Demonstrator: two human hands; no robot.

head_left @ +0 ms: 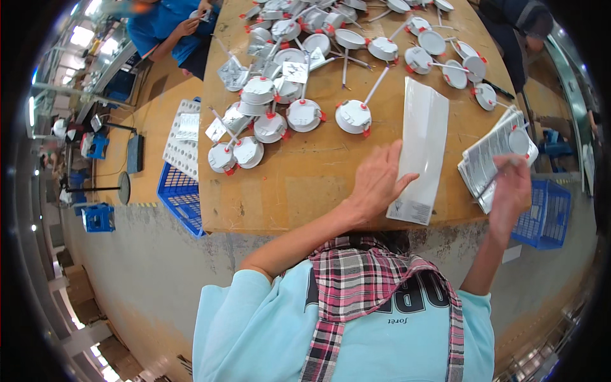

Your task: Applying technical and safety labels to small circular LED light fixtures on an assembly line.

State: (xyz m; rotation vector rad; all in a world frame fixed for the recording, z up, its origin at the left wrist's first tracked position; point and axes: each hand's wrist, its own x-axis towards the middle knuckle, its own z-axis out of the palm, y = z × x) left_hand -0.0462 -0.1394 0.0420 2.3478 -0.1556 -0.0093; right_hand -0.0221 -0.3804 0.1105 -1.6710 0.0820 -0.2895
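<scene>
My left hand (380, 177) lies at the left edge of a long white glossy sleeve or folded sheet (425, 140), fingers stretched out and thumb spread over its surface. The sleeve lies lengthwise on the table in front of me. On the right, my right hand (512, 191) is over a stack of printed, clear-wrapped packets (478, 159). Its fingers are blurred and partly curled, so any hold on a packet cannot be made out. Beyond the left hand stands a round white downlight (353, 117) with red clips and a white cable.
Many similar downlights (304, 116) crowd the far and left parts of the brown table (286, 197). A black pen-like item (498, 88) lies far right. Blue crates (542, 215) stand beside the table on both sides. A person in blue (167, 35) works at the far left; another person (509, 32) is far right.
</scene>
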